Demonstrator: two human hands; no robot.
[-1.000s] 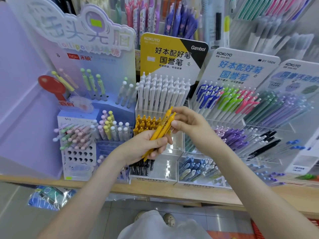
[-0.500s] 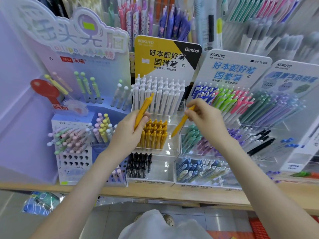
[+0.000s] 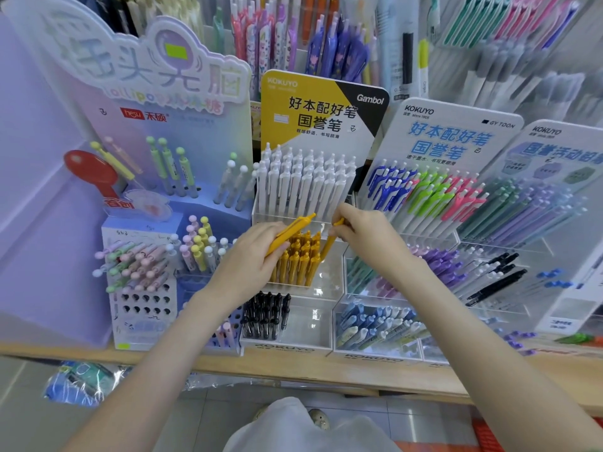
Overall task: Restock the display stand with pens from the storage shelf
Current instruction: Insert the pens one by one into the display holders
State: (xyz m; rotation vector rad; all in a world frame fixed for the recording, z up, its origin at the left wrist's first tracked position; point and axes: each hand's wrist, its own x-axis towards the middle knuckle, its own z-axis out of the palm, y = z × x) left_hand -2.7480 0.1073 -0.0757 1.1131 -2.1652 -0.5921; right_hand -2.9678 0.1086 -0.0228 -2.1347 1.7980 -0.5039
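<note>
Right hand (image 3: 368, 234) pinches a yellow pen (image 3: 328, 244) tip-down at the right edge of the stand's yellow row (image 3: 298, 261), left hand (image 3: 251, 259) grips a spare pen (image 3: 293, 231) just beside; risk: going in tilted, it may snag on neighbours or tip them.
</note>
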